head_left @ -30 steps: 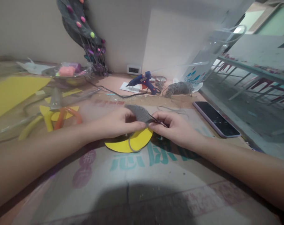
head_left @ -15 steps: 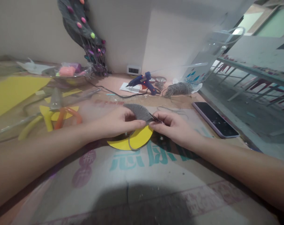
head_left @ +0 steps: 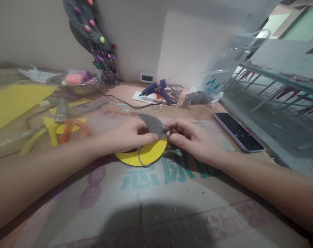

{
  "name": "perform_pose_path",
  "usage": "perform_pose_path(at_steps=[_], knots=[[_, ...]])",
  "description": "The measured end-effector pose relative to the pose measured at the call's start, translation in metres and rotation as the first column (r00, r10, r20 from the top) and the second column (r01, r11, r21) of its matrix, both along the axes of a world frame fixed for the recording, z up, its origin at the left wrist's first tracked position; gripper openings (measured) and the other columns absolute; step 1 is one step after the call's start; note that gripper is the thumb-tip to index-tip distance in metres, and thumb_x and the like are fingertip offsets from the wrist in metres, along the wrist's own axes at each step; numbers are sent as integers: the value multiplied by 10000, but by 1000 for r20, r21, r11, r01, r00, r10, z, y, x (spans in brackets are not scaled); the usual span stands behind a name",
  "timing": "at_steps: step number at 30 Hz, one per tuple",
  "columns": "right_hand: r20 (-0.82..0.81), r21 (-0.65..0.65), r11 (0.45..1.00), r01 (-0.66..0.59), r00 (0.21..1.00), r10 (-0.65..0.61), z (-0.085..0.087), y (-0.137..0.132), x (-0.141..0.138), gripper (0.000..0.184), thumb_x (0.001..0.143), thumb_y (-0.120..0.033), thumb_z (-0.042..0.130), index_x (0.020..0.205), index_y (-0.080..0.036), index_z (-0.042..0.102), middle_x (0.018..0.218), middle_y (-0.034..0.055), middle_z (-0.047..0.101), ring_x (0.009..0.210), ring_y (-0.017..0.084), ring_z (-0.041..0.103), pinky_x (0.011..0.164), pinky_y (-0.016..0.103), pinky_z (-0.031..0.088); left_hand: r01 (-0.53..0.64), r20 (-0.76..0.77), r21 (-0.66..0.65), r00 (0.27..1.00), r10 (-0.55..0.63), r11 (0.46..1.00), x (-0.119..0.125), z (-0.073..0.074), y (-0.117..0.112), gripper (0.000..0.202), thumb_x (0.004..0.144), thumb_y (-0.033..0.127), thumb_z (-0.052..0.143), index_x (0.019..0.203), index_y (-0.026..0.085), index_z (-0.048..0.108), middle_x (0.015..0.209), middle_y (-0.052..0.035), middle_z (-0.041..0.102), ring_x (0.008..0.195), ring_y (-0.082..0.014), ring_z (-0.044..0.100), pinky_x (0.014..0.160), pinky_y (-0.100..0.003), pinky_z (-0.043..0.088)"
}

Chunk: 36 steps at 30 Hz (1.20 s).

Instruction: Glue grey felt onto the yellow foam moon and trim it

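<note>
Work table (head_left: pixel 124 88), seen from its near side. Over the near and middle parts of the surface we see a printed sheet (head_left: pixel 177 194) bearing teal and purplish characters. Along the right edge we find a phone (head_left: pixel 237 131), screen up; toward the far right corner, a skein of grey yarn (head_left: pixel 197 98). By the far edge we note a blue glue gun (head_left: pixel 159 91), its nozzle over a white card (head_left: pixel 146 99); behind it, a small digital display (head_left: pixel 147 77); farther left, a clear bowl (head_left: pixel 80 90). Toward the left edge we observe a large yellow sheet (head_left: pixel 19 103) and, nearer the middle, orange tool handles (head_left: pixel 66 131).
</note>
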State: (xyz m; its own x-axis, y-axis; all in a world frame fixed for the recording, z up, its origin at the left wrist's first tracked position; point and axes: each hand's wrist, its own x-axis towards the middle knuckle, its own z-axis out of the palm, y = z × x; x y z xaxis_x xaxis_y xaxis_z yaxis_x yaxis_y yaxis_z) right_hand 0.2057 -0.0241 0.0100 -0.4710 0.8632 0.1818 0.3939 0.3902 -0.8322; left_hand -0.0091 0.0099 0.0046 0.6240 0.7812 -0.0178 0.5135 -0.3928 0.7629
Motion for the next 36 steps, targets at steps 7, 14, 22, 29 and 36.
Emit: perform_pose_path(at_steps=[7,14,22,29,36], knots=[[433,617,760,-204,895,-111,4,5,22,242,926,-292,483,1076,-161,621,884,79,663,810,197,574,700,322,380,-33,-46,-22,998,32,999,-1,1,-1,268,751,409,537,784,186,683,714,-3,680,643,-159,603,523,-214,405],[533,710,633,-309,823,-195,1,1,19,254,943,-264,458,1063,-160,657,821,66,667,726,176,530,635,322,296,-60,-87,23,994,62,998,-3,-1,0,291,745,428,546,748,171,681,666,-5,653,595,-146,570,493,-217,371],[537,734,600,-317,813,-227,1,3,20,239,935,-267,482,1044,-156,663,799,54,655,723,176,517,635,316,288,40,27,-34,999,-39,999,-2,-2,0,282,806,411,529,884,183,674,865,17,702,728,-143,618,610,-199,443],[537,762,555,-334,804,-254,-1,3,19,213,925,-252,504,1020,-158,670,780,40,659,701,174,522,617,321,275,48,15,-50,999,-47,998,-1,-5,1,316,796,429,511,871,170,677,860,-3,697,727,-159,613,606,-222,439],[542,769,536,-349,800,-257,-1,4,20,213,924,-254,505,1028,-158,664,792,43,663,724,182,543,630,327,290,11,-74,-35,997,-14,999,-4,-6,2,378,793,484,506,849,154,682,811,-16,692,690,-157,609,579,-221,424]])
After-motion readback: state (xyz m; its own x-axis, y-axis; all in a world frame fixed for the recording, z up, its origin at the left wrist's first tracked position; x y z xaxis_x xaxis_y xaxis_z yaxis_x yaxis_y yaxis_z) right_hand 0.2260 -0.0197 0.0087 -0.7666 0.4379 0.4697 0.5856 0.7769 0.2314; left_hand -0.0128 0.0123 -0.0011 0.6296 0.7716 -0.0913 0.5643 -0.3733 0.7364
